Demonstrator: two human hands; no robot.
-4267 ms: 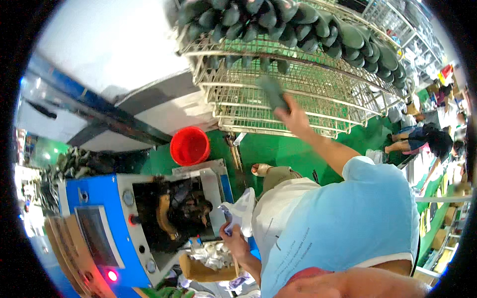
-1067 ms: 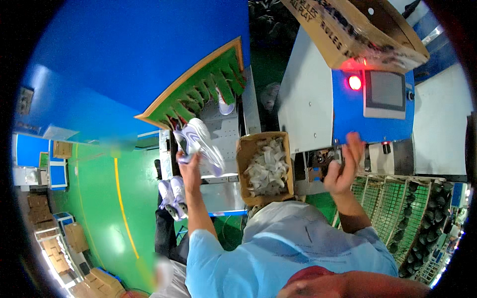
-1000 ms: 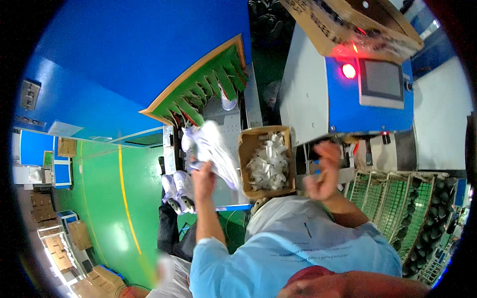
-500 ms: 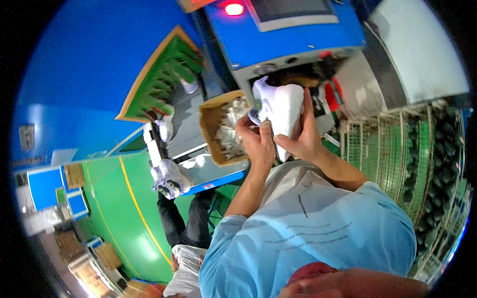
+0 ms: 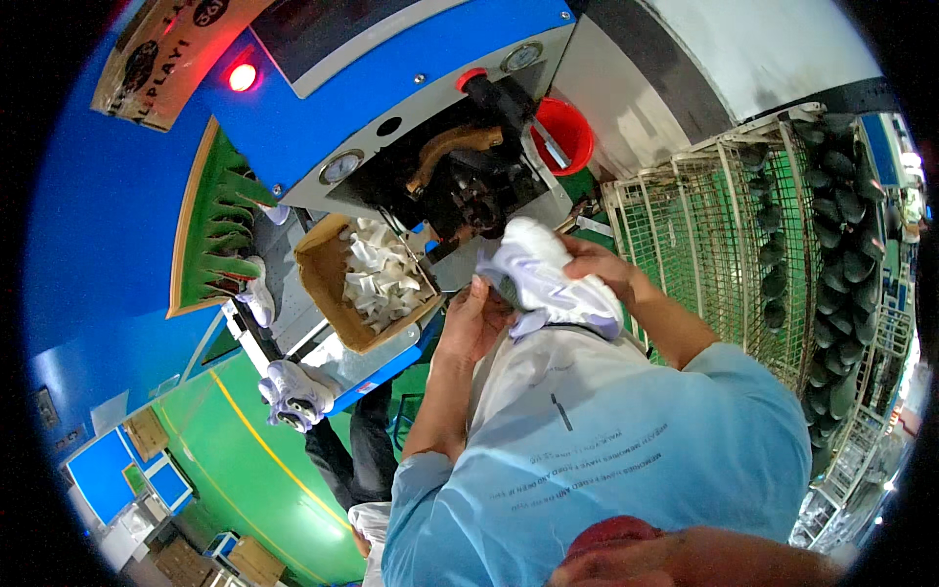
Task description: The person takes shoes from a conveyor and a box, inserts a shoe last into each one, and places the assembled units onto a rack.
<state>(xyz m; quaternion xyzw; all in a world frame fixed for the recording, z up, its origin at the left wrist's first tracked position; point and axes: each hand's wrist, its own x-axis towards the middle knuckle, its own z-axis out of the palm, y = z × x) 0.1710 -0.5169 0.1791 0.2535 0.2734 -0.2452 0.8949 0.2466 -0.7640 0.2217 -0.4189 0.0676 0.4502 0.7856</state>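
holds a white-and-lavender sneaker (image 5: 562, 293) in front of the waist, before a blue machine (image 5: 381, 68). clamps the right hand (image 5: 599, 266) on the shoe's side, with fingers curled over the edge. rests the left hand (image 5: 474, 318) at the shoe's opposite side; cannot tell if closed on it or merely touching. points the white end toward the metal sill (image 5: 460, 264) of the dark open bay, with too much overlap to tell touching from hovering. has a cardboard box (image 5: 318, 269) of white scraps (image 5: 386, 274) close to the left hand and, farther left, a pair of sneakers (image 5: 296, 391) at the end of a metal-topped table (image 5: 337, 364). has a pale wire rack (image 5: 704, 245) near the right forearm, with a narrow gap before the red bucket (image 5: 577, 147). shows a wider stretch of green floor (image 5: 264, 479) beyond the table's blue edge.
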